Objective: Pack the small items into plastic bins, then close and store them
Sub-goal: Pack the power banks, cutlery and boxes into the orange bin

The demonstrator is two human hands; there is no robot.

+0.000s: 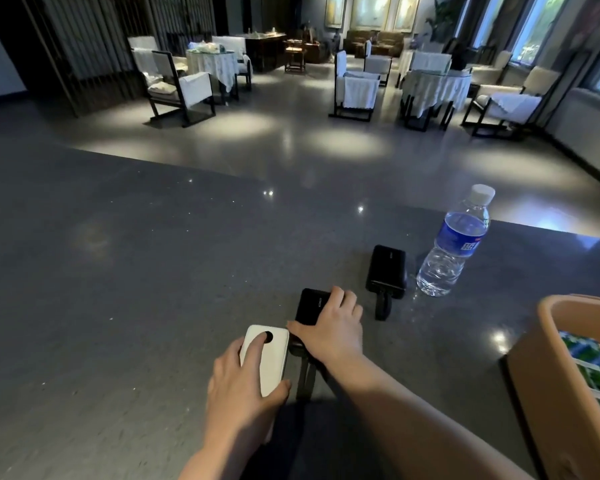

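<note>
On the dark grey counter (pixel 118 271) my left hand (pixel 238 386) grips a white power bank (pixel 269 362), thumb at its near right corner and a finger on top. Just to its right, my right hand (pixel 333 323) grips a black power bank (pixel 312 304), fingers curled over its far right edge; its black strap (pixel 305 379) trails toward me. A second black power bank (pixel 386 270) with a strap lies farther back, apart from both hands. A tan plastic bin (pixel 548 368) stands at the right edge, with something green and white printed inside.
A water bottle (pixel 454 244) with a blue label stands upright right of the far black power bank. The counter's far edge runs diagonally across the view. Beyond it lies a polished floor with chairs and cloth-covered tables (pixel 212 64).
</note>
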